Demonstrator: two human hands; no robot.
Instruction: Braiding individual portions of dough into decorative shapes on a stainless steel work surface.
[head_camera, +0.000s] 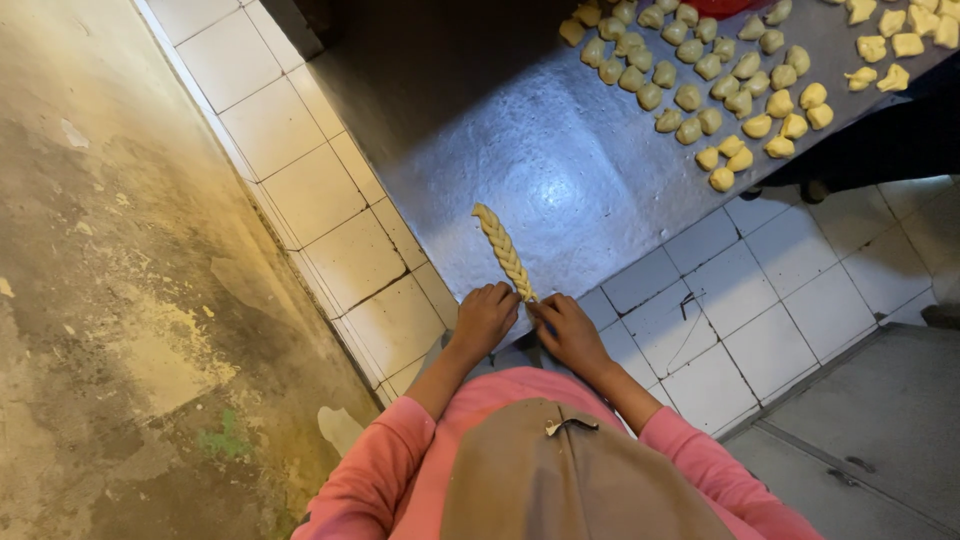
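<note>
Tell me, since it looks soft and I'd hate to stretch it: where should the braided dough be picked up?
Probably under both ends at once. The braided dough lies long and thin on the metal table, its near end at the left hand and right hand; lifting one end would likely stretch it.

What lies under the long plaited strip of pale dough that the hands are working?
The plaited strip of pale dough lies directly on the grey metal worktop. Its near end is covered by the left hand and right hand.
</note>
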